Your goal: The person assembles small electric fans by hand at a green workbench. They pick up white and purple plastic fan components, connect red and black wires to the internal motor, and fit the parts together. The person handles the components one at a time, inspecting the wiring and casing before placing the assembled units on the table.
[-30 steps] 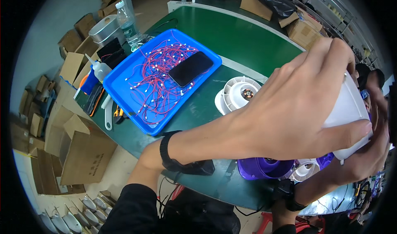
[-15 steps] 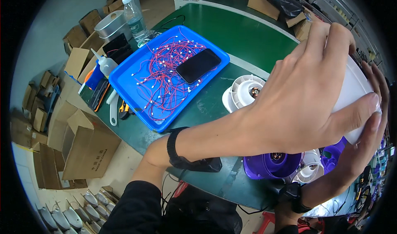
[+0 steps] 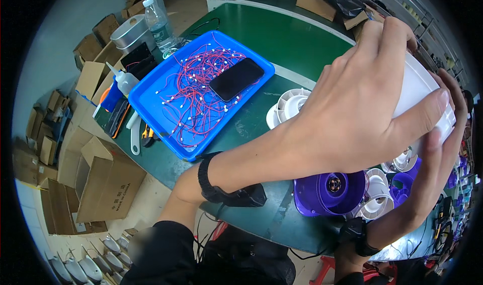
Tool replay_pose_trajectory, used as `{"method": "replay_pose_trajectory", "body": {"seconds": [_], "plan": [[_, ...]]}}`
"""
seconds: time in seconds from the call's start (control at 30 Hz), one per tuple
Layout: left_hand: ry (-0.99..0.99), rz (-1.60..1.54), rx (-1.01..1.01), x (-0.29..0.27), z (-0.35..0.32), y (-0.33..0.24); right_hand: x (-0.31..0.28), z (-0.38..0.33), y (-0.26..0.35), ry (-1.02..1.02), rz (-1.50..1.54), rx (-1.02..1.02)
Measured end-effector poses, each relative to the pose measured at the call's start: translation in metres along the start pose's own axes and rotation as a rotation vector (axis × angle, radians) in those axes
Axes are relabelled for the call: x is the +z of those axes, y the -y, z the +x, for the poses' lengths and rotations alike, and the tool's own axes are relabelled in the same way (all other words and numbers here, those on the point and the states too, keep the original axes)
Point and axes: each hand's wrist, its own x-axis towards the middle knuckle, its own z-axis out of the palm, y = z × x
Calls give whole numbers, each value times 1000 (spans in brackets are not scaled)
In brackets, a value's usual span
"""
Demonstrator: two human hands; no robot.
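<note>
A white plastic part (image 3: 416,86) with a smooth face and a rim is held up at the right, well above the table. My left hand (image 3: 357,101) reaches over it, fingers curled round its far edge and thumb along its near rim. From the other side my right hand (image 3: 438,156) clasps it, its thumb close to the left one. Most of the part's shape is hidden by my hands. Below them stand a purple round housing (image 3: 313,194) with a motor coil inside and a white round housing (image 3: 377,204). A white finned housing (image 3: 287,109) is partly covered by my left forearm.
A blue tray (image 3: 146,106) holds red wires with white connectors (image 3: 193,109) and a black phone (image 3: 236,78). Left of it are a squeeze bottle (image 3: 126,81), hand tools and a water bottle (image 3: 160,28). Cardboard boxes (image 3: 113,179) stand on the floor at the left.
Both hands have moved slightly up and left with the white part, tilting it a little. More of the purple and white housings beneath shows now. The whole view has shifted slightly.
</note>
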Motion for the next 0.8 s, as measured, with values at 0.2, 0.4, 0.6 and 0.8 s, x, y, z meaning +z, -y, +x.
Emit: {"method": "replay_pose_trajectory", "body": {"seconds": [0.2,0.4,0.6,0.8], "plan": [[71,-59,-42,-12,14,11,-9,1,-10,-104,110,-72],[116,-114,-9,-8,9,19,-2,-11,10,-678,865,454],[127,-145,43,-1,8,19,1,4,-7,-159,225,60],[416,-148,25,-26,22,9,14,10,8,-132,-263,-357]]}}
